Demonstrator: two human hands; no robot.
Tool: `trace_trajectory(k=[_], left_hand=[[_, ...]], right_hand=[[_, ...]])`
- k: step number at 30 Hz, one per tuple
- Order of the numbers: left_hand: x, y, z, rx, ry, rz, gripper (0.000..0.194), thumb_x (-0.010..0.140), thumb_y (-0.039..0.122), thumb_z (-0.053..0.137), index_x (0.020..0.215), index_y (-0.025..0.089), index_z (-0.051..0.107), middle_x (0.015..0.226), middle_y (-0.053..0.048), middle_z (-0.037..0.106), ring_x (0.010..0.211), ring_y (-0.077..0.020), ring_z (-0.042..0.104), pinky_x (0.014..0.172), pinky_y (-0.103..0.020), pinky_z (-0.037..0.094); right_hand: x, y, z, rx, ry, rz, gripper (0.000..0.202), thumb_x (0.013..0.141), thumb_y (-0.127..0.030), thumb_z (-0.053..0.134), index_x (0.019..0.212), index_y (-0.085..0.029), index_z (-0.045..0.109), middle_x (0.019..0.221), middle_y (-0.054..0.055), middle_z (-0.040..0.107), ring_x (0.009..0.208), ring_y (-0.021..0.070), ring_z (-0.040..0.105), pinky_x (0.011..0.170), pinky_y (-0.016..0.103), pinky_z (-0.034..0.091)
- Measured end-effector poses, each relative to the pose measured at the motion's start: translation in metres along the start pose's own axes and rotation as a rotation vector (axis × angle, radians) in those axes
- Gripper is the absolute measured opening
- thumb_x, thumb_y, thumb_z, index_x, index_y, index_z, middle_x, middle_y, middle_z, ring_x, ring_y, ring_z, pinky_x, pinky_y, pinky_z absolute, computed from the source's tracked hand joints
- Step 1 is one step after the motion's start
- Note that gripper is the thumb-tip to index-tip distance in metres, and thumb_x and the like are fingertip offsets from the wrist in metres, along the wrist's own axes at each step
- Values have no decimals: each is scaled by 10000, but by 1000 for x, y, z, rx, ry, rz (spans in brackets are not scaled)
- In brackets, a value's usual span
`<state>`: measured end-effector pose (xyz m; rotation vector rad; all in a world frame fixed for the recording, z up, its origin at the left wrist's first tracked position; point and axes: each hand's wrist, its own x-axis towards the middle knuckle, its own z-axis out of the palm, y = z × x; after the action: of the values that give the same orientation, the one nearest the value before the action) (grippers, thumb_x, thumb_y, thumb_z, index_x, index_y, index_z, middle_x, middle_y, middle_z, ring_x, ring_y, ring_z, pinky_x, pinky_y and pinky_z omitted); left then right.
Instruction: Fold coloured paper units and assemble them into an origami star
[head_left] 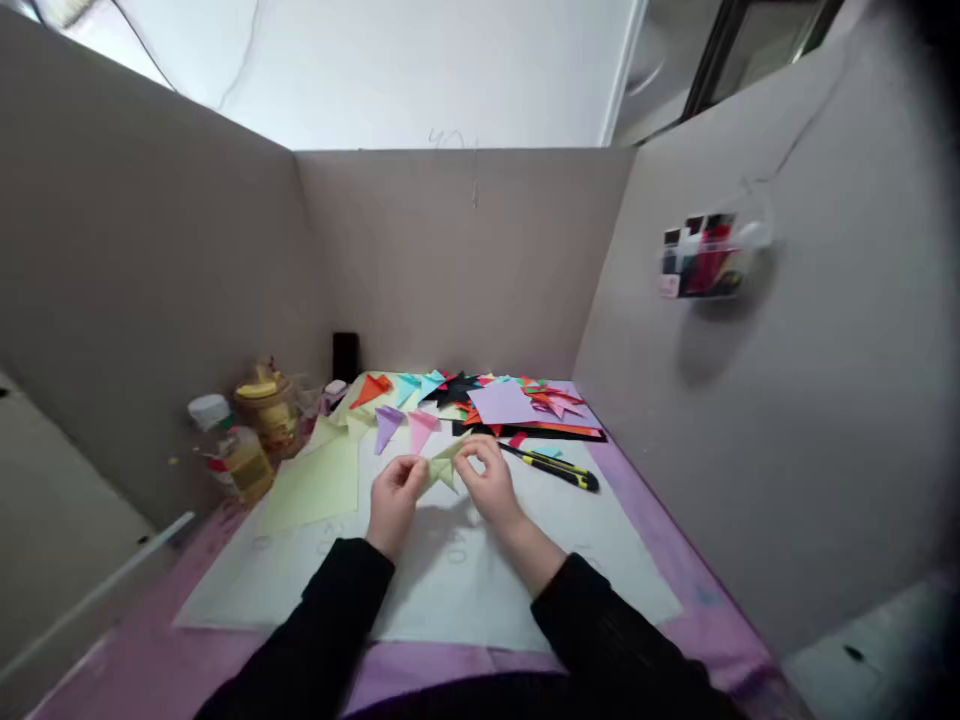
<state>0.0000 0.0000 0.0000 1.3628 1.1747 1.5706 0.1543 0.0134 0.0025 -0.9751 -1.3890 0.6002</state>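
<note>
At the far left of your work surface stand a bottle with a white cap (251,468) and a jar with a yellow lid (271,415). Next comes a flat pale green sheet (315,488), lying on a larger white sheet (480,610). Your left hand (393,502) has thumb and fingers pinched on one side of a small, pointed green paper piece (442,468), raised in front of you, near center. Beyond it lie a folded purple piece (387,427) and a folded pink piece (421,430). Your right hand (491,485) pinches the piece's other side, thumb and fingertips together. The paper appears to be mid-shaping; adjusting it likely calls for light, steady pinches and aligned edges. Farther right is a yellow-and-black cutter (562,470).
</note>
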Motion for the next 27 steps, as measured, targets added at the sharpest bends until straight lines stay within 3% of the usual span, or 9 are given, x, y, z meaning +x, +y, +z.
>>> trace_trajectory(k=[3,6,9,12,18,27], left_hand=[[3,-1,-1,-51,31,-49,226,767,369,646,773,144,628,693,13,587,637,-113,506,586,-204,398],[4,-3,0,-138,6,-99,232,759,372,659,780,144,620,674,19,583,609,-107,504,571,-201,398],[4,-5,3,-219,-51,-130,233,732,358,693,765,142,613,657,25,580,599,-99,507,578,-199,407],[4,-4,4,-266,-92,-146,238,705,342,724,758,142,608,658,25,586,598,-95,512,576,-197,413],[6,-7,0,-197,-158,-147,239,710,348,730,752,119,676,688,-20,645,648,-120,561,639,-226,456],[6,-9,-2,-88,-132,-98,231,710,355,727,796,141,728,788,-51,715,730,-164,614,686,-247,476]], right_hand=[[3,10,0,214,161,218,532,646,-325,736,1112,-239,493,1239,97,509,1127,246,509,894,388,425],[3,12,2,516,51,391,720,613,-346,762,1236,-252,413,1185,92,563,1024,233,582,839,375,467],[2,9,5,666,-99,460,719,616,-322,767,1247,-226,438,910,29,658,796,190,631,732,320,490],[-1,5,6,639,-104,428,708,620,-294,772,1249,-194,464,759,-13,655,668,159,614,648,272,476],[0,0,1,553,-137,397,707,656,-289,743,1293,-170,461,704,-21,661,621,161,617,643,293,484],[-2,-4,1,529,-170,419,690,651,-284,744,1281,-149,497,698,-21,683,628,158,632,643,283,482]])
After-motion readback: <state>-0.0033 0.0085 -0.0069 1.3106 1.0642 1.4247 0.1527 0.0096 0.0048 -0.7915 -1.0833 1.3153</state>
